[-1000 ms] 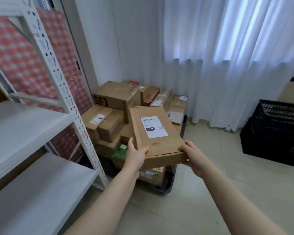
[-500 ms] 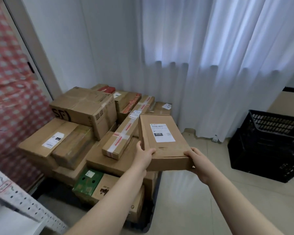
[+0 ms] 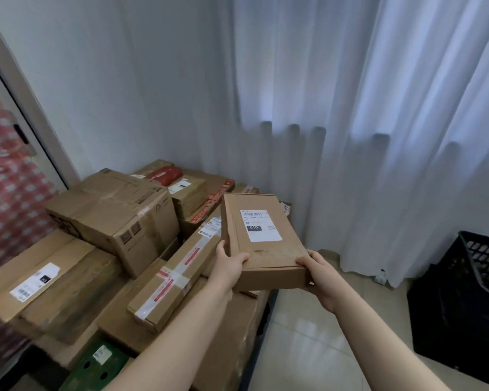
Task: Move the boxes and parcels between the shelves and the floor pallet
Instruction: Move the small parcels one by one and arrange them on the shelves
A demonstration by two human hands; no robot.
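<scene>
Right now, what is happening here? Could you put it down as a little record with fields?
held: flat box, white label up
left hand: grips its near left corner
right hand: grips its near right corner
below: pile of boxes, the flat box over its right side
right: black crate on the floor
behind: white curtain

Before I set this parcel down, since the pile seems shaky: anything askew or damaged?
The long narrow cardboard box with red-and-white tape lies diagonally, tilted across its neighbours. The large brown carton behind it has a creased top. The flat labelled cardboard box you hold is scuffed.
</scene>
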